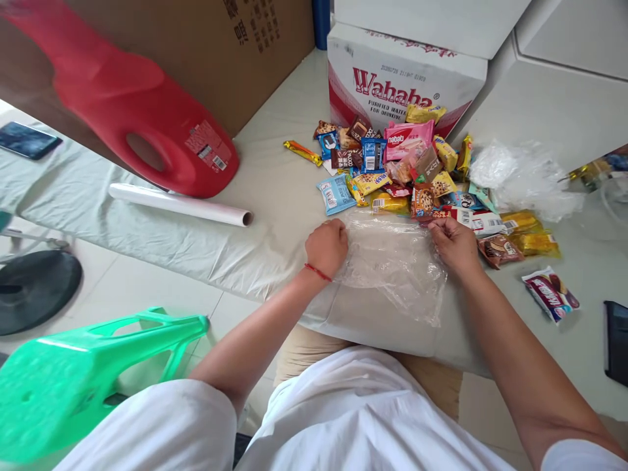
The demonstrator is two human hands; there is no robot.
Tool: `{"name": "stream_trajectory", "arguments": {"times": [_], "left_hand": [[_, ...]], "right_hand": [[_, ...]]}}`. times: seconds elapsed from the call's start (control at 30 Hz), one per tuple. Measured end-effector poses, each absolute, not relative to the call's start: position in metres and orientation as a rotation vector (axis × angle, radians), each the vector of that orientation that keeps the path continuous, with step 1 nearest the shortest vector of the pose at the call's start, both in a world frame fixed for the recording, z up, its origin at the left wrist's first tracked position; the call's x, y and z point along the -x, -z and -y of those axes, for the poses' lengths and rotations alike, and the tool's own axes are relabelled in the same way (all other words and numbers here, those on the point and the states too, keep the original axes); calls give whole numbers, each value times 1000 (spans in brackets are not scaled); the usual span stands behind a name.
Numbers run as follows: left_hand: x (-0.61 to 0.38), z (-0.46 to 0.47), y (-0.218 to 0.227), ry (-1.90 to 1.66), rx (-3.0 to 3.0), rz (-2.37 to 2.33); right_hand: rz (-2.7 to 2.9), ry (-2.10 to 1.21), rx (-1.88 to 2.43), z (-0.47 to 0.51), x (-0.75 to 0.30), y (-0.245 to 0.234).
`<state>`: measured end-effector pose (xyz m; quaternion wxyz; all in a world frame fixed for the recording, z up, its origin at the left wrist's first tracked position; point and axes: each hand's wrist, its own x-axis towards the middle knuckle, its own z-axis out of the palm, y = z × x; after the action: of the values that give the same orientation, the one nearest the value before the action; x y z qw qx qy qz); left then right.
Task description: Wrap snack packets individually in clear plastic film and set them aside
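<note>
A clear plastic bag (387,258) is stretched between my two hands over the front of the covered table. My left hand (328,247) is closed on its upper left corner, with a red cord round the wrist. At the upper right corner, my right hand (454,243) pinches the bag between thumb and fingers. The bag looks flat and see-through. Just beyond it lies a heap of small wrapped snacks (373,180), with a pink nabati packet (407,139) and a light blue packet (336,194) among them.
Behind the heap stands a Wahaba carton (402,85). Crumpled clear plastic (524,176) lies to the right, near a single wrapped snack (550,293) and a dark phone (616,343). On the left are a red jug (147,118), a white roll (181,204) and a green stool (63,379).
</note>
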<state>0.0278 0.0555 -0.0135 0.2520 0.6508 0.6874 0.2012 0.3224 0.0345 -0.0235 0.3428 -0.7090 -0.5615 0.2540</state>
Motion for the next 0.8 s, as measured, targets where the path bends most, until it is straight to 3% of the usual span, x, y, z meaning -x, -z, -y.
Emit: {"name": "stream_trajectory", "arguments": {"times": [0.2,0.53,0.7,0.8], "left_hand": [[-12,-63,20,-949,-1422,-1796],[-45,-40,8,-698,-1668,-1839],[-22,-55,0,-751,-985,-1337],[-14,-53,-19,-703,-552,-1081]], "right_hand": [[1317,-852,1851,-27,-343,28],[1125,-935,1782,-7,-326,36],[1036,-1010,1714,-15,-331,23],[939,-1234,1477,-23,-333,1]]}}
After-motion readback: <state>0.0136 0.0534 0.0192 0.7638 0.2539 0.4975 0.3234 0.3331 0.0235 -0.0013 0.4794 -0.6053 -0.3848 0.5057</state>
